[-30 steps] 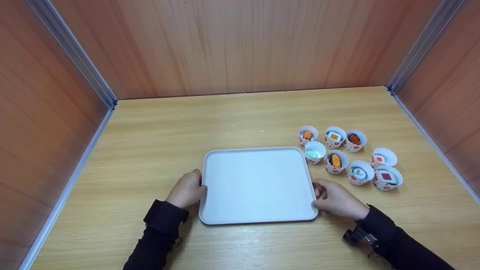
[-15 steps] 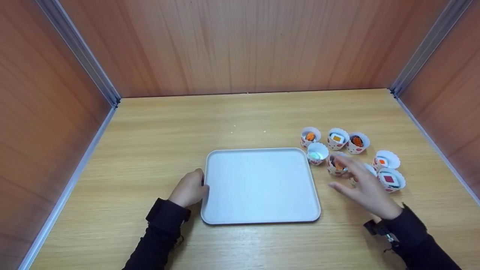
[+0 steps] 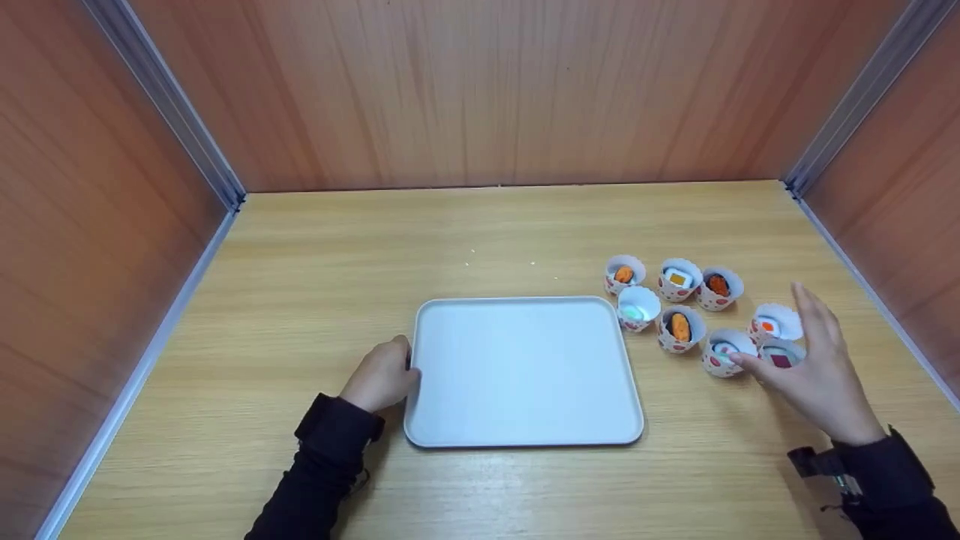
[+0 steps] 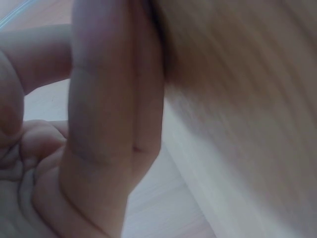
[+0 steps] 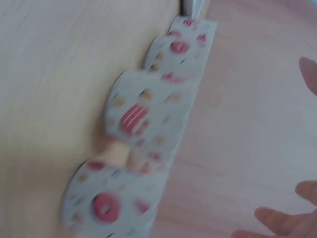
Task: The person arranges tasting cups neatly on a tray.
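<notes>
On wooden counter [image 3: 337, 255], grips tray [image 3: 525, 371] by its left rim with left hand [image 3: 375, 377] and holds right hand [image 3: 829, 382] spread wide by paper cups [image 3: 716, 363] right of it, probably light and crushable, best pinched gently low down.

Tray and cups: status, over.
Left hand grips tray, left edge. Right hand by cups, fingers spread, gripping none. Cups at tray's right, none on it. Right hand partly hides some cups.
</notes>
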A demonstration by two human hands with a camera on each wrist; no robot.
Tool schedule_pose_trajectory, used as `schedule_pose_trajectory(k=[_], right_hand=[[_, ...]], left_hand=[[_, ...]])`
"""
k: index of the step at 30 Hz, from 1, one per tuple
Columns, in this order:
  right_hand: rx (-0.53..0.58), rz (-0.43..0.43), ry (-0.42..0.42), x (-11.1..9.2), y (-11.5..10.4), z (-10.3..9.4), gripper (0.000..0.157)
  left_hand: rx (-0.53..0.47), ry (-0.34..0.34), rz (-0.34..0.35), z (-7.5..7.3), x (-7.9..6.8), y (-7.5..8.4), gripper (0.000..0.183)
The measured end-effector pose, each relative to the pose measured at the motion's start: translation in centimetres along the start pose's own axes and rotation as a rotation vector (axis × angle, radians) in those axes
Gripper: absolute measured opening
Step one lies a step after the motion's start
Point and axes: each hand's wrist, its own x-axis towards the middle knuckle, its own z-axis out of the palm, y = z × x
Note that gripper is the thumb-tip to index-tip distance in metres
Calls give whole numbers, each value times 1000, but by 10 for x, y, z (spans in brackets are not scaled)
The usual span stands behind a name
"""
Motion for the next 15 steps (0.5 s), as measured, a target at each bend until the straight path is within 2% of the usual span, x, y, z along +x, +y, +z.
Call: schedule_pose_trajectory(k=[3,8,15], right_hand=[[-2,98,-29,1,15,-4,116],[15,210,-74,0,36,-6,121],[-28,346,-184,0,49,-5,124]], left_hand=[[-1,2,4,0,0,0,5],[2,9,11,0,-1,-1,5],[2,12,12,0,-1,-1,5]])
